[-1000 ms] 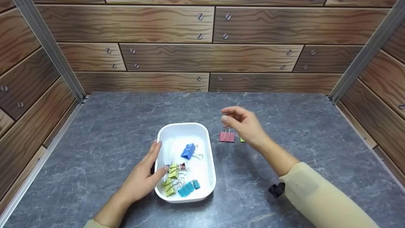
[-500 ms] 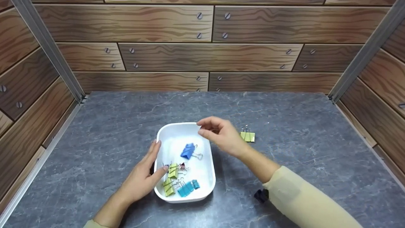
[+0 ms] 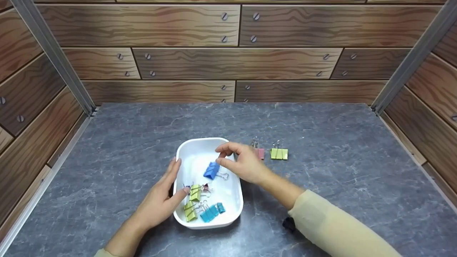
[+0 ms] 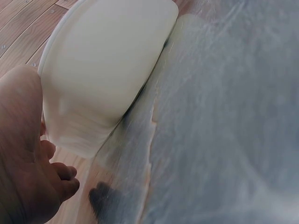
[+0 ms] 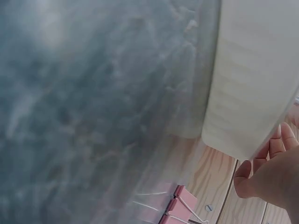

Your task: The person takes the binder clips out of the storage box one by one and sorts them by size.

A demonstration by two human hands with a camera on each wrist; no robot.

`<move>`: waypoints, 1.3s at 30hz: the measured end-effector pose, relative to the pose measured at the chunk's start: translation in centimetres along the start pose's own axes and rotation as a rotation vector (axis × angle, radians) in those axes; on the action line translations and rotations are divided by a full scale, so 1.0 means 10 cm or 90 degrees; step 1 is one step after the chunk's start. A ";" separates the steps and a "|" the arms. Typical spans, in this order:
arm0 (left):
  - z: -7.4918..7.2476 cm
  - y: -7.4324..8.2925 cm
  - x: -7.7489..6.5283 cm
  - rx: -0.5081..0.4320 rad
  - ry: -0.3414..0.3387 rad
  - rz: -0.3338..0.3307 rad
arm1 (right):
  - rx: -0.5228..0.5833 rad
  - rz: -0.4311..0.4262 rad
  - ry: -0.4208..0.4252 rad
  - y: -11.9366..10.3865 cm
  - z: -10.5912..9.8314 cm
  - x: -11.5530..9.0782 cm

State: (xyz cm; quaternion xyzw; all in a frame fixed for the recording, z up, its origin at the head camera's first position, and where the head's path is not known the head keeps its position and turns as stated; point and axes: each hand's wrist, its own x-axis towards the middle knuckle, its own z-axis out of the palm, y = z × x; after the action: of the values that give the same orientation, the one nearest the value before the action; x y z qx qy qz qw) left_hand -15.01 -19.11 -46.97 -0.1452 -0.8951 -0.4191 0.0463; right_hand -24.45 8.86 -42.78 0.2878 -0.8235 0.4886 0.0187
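The right hand has swung left from over the pink clip to the right rim of the white tub; the left hand and the tub's clips look unmoved. The right hand's fingers are loosely curved, thumb and forefinger apart, with nothing visible between them. They hang beside the blue clip inside the tub; contact cannot be told. The left hand grips the tub's left wall, thumb over the rim.

Only the head view shows the tub's other contents: two yellow-green clips, two teal clips and a small red clip. The right wrist view shows the pink clip, half hidden from above, on the counter.
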 end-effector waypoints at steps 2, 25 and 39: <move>0.00 0.00 0.00 0.003 -0.001 -0.003 | -0.035 0.002 -0.009 0.01 0.01 0.00; 0.00 0.00 0.00 0.000 -0.004 -0.008 | -0.244 -0.089 -0.130 0.08 -0.01 0.04; -0.01 0.01 0.00 0.006 -0.007 -0.011 | -0.231 -0.068 -0.153 0.10 0.03 0.07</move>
State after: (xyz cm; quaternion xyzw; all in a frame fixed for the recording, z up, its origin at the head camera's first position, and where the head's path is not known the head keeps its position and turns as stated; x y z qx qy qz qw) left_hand -14.98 -19.10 -46.87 -0.1394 -0.8984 -0.4147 0.0388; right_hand -25.44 8.66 -43.49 0.3789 -0.8779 0.2929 -0.0024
